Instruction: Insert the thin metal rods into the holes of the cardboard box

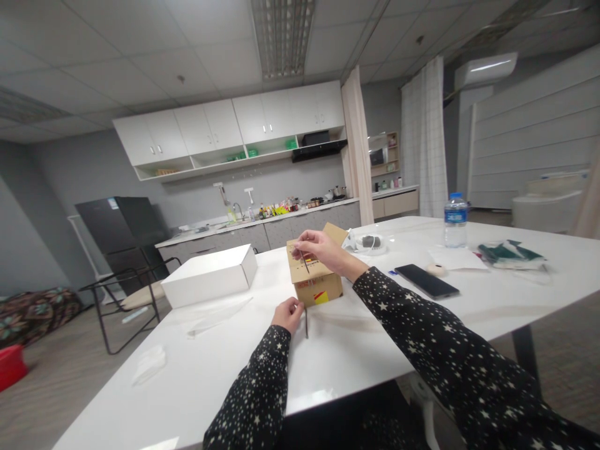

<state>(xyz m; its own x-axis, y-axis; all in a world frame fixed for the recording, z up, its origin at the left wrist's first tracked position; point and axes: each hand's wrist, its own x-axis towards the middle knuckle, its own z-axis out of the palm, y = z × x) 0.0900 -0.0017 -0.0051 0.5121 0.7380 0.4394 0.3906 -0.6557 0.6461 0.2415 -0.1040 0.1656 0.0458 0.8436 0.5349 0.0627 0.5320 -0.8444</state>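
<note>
A brown cardboard box [319, 290] with a red and yellow label sits on the white table, one flap raised at the back. Above its top, my right hand [321, 249] is closed in a pinch on a thin dark strip [304, 261] that slants down toward the box. My left hand [288, 314] is closed at the box's lower front left corner, fingertips pinched at the upper end of a dark length hanging toward the tabletop. Whether both lengths are one strip, I cannot tell.
On the white table [356, 375] a long white box [210, 275] lies to the left, near crumpled clear plastic [218, 317] and a white wad [150, 364]. Rightward are a black phone [425, 280], a water bottle [455, 222], a green packet [510, 253] and a coiled white cable [370, 244].
</note>
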